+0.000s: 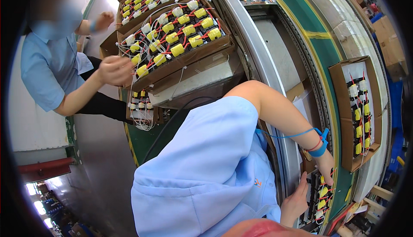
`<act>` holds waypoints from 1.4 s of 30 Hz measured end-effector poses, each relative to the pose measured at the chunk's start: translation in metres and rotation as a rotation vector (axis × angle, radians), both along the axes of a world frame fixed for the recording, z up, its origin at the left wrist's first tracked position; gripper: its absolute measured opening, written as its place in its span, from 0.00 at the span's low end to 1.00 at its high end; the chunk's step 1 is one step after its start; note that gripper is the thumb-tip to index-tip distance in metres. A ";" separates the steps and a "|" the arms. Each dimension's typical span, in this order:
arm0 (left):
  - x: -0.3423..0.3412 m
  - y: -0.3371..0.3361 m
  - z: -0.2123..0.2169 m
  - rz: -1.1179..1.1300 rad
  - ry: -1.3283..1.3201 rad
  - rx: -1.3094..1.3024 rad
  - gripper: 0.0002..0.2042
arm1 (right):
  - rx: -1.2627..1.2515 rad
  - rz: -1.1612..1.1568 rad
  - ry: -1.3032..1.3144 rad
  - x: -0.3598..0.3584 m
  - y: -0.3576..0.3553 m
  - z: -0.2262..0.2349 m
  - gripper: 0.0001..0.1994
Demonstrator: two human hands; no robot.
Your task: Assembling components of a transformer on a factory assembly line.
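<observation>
- Tray of yellow components (320, 198): a dark tray holding yellow block-shaped parts with red and white wires; it lies at the lower end of the green conveyor belt (333, 60), at the near edge of the belt, just below the cardboard box (357, 112).
- Right hand (327, 168): reaches down onto the top of the tray, fingers curled downward and touching the yellow parts; whether they pinch one cannot be told. A blue wrist strap (320, 144) with a thin blue cord circles the wrist above it.
- Left hand (297, 200): rests against the tray's side away from the belt, fingers loosely spread and pointing up, touching the tray edge; nothing visibly gripped.
- Light blue shirt (206, 172): the wearer's own sleeve and shoulder, filling the frame on the side of the tray away from the belt.
- Cardboard box: open, shallow, lying on the green conveyor belt; a column of yellow and white wired parts sits inside it.
- Stacked cardboard trays (176, 35): well apart from the belt, across the metal rail (254, 43); each is filled with rows of yellow parts joined by red wires.
- Co-worker (51, 65): a second person in a blue shirt, beyond the stacked trays from the belt; one closed hand (115, 70) touches the corner of the lowest large tray, the other hand (103, 20) is raised farther back.
</observation>
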State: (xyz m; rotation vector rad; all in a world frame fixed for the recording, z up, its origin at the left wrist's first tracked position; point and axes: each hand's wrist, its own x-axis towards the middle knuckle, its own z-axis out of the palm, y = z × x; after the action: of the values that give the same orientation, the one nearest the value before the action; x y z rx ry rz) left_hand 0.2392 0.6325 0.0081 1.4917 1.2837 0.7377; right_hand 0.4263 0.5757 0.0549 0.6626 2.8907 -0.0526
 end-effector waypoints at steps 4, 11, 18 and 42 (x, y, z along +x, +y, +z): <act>0.029 0.024 -0.002 -0.101 0.073 -0.041 0.42 | 0.043 -0.102 -0.075 0.017 0.001 -0.002 0.41; 0.055 0.037 -0.005 -0.074 0.006 0.000 0.37 | 0.140 -0.038 0.034 0.037 0.015 -0.012 0.39; 0.076 0.049 -0.006 -0.181 -0.033 0.039 0.50 | 0.201 -0.143 -0.061 0.052 0.022 -0.011 0.41; -0.220 -0.117 0.086 0.485 0.369 0.366 0.15 | 0.252 -0.289 -0.284 0.086 0.053 0.001 0.34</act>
State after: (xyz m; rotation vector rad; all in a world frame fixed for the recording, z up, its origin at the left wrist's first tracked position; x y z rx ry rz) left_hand 0.0189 0.5154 0.0939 1.6764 1.9091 1.0903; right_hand 0.5124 0.6286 0.0561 1.0352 2.5309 0.3447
